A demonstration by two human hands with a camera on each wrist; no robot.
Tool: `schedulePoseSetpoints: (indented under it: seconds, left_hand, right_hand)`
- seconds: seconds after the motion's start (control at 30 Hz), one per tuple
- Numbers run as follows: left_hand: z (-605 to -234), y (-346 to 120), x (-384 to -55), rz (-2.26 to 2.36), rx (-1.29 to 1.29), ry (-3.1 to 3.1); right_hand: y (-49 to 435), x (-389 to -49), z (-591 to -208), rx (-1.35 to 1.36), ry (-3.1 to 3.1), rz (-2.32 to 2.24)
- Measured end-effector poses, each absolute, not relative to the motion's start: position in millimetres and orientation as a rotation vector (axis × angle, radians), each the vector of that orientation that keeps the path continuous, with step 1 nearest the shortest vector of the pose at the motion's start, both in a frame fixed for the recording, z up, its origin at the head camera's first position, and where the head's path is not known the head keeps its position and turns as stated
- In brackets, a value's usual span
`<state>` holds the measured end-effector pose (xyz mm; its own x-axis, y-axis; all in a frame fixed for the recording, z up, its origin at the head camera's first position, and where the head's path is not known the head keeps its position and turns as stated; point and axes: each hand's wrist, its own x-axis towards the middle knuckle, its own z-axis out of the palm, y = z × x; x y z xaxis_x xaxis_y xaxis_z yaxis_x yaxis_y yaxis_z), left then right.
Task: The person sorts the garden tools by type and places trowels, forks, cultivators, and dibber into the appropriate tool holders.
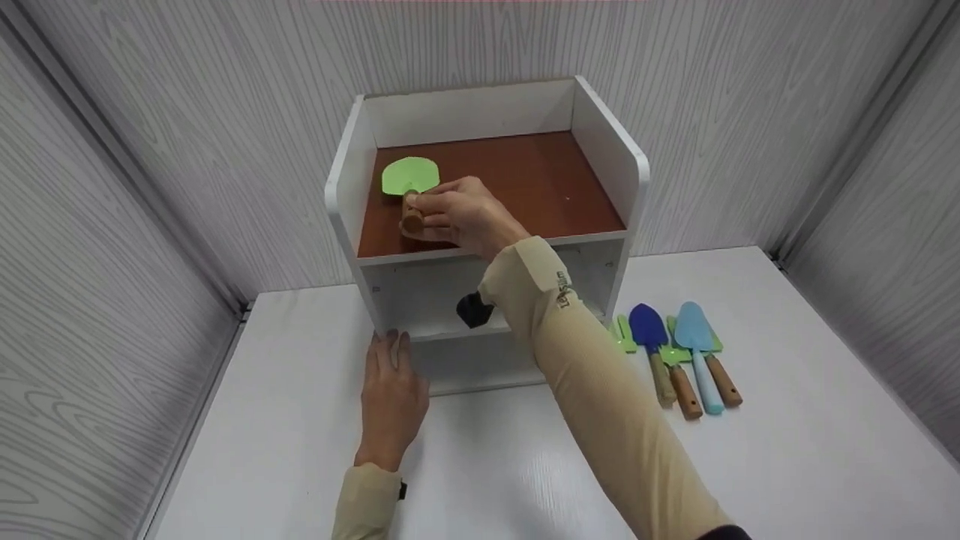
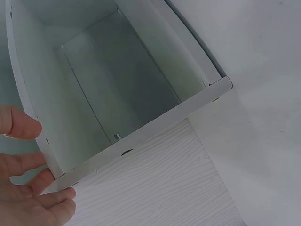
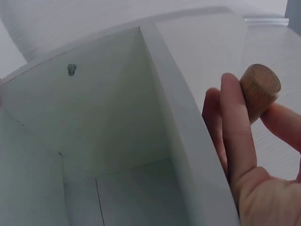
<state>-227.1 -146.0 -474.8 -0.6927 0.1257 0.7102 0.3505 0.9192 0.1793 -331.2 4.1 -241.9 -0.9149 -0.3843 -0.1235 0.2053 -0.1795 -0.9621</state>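
Observation:
A small garden shovel [image 1: 410, 175] with a light green blade and a wooden handle lies over the left part of the brown top shelf. My right hand [image 1: 469, 214] pinches its handle between thumb and fingers; in the right wrist view the round handle end [image 3: 261, 85] sticks out of the fingers [image 3: 237, 127]. The white shelf unit [image 1: 491, 251] stands against the back wall. My left hand [image 1: 394, 397] touches its lower left front edge. In the left wrist view the left hand's fingers [image 2: 40, 181] lie at a corner of the unit's frame.
To the right of the unit, several garden tools lie on the white table [image 1: 810, 420]: a dark blue trowel [image 1: 648, 327], a light blue trowel [image 1: 694, 330] and green-headed tools with wooden handles [image 1: 685, 391]. Raised side panels [image 1: 611, 150] border the top shelf. Grey wood-grain walls enclose the table.

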Motion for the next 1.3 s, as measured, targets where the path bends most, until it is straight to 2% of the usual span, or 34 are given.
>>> schedulePoseSetpoints:
  seconds: [0.97, 1.3]
  left_hand:
    - [-479.9, -141.5, -229.8, -0.413, -0.334, -2.313]
    - [-478.3, -142.6, -230.5, -0.383, -0.328, -2.313]
  right_hand:
    - [6.0, -338.8, -242.7, -0.071, 1.642, -2.204]
    - [4.5, -336.3, -240.7, -0.111, 1.64, -2.219]
